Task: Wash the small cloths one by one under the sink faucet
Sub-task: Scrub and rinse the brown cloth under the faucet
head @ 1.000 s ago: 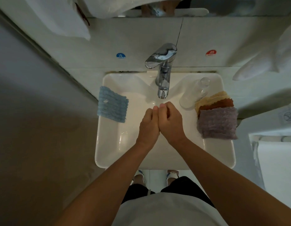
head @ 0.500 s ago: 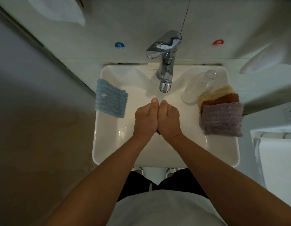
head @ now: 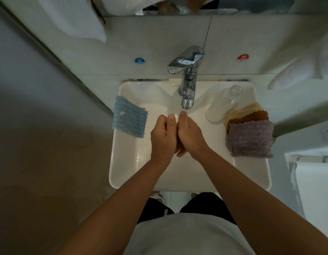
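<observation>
Dim, greenish light fills a narrow bathroom, where pale wall tiles [head: 159,43] run across twelve o'clock under the lower edge of a mirror [head: 177,8], with a blue cold sticker [head: 139,60] at eleven and a red hot sticker [head: 242,57] at one. A plain grey wall [head: 39,126] fills nine o'clock. White towels hang at eleven [head: 74,17] and two o'clock [head: 303,67], and a white fixture [head: 314,181] stands at four.

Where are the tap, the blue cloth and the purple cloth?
tap [head: 187,103]: head view, on its spout end.
blue cloth [head: 129,116]: head view, on its middle.
purple cloth [head: 250,138]: head view, on its middle.
</observation>
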A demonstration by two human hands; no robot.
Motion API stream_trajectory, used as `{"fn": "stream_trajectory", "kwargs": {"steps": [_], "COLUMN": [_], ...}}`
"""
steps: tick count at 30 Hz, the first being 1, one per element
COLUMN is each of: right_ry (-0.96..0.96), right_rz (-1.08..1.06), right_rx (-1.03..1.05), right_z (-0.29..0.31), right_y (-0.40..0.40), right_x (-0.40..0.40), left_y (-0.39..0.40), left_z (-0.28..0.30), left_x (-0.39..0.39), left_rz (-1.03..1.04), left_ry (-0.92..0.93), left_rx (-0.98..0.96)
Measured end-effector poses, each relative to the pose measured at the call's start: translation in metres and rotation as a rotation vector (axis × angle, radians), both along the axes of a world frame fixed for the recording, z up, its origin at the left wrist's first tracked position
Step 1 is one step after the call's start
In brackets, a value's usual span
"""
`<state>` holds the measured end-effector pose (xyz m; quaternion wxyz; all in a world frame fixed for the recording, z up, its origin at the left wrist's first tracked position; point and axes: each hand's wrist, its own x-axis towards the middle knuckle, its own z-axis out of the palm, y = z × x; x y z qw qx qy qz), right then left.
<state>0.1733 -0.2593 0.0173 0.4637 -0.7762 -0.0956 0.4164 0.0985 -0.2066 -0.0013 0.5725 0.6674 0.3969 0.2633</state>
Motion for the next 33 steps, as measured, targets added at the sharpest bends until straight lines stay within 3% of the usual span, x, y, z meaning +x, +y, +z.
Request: {"fn": "stream_trajectory", "kwargs": {"steps": [3,7,9,13,16,19,27,33], "right_ry": [0.153,-0.083,-0.061,0.115,-0.058,-0.236,-0.412,-0.389], "right_rz": [0.053,0.098,0.062,-0.18,-0.247,-0.227,-0.184,-0.192], "right_rx": [-0.006,0.071,0.154,0.364,0.33,0.255,0.242,0.246], "right_z": [0.01,0.004,-0.002,-0.001,0.002,0.002,-0.024,-0.035], "right_y": [-0.006,-0.012,-0.015,-0.016,-0.006,0.002,0.007,0.007], "right_x": [0.005,0.009,0.013,0.016,0.007,-0.001,-0.013,-0.014], "left_y": [-0.003,0.002,0.006,0.006,0.002,-0.005,0.003,0.003], "left_z": [-0.002,0.004,0.006,0.004,0.007,0.013,0.003,-0.007], "left_x": [-0.007,-0.006,-0.005,0.004,0.014,0.02,0.006,0.005], "left_rz": [-0.054,-0.164,-0.199,-0.027,0.048,0.027,-0.081,-0.081], "left_ry": [0.015,0.26,0.369,0.111,-0.067,-0.011,-0.004,0.014], "left_rx": [0.077,0.02,-0.081,-0.33,-0.562,-0.486,-0.266,-0.139]}}
